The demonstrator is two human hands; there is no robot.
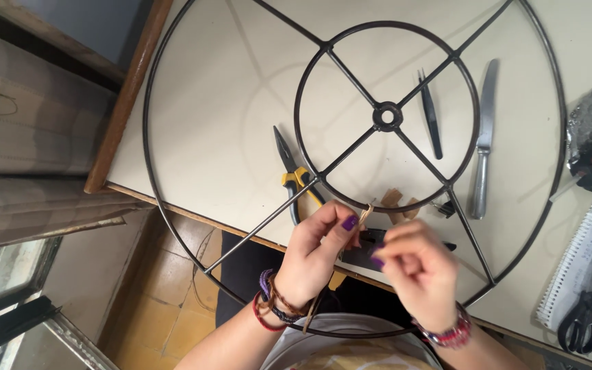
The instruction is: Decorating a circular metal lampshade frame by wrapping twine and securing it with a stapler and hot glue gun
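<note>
While the big round metal frame [173, 205] lies over the table [220, 82] edge, its inner ring [299, 137] sits just above the hands. The left hand [313, 257] pinches a tan strip [366, 214] at that ring's lower rim, fingers closed on it; the right hand [416, 264] is blurred, loosely curled, apparently pulling the same strip. This looks like wrapping the ring; the next turn calls for keeping the strip taut. Pliers [294, 179], a knife [482, 140], tweezers [431, 113] and scissors [582, 316] lie nearby. No containers show.
</note>
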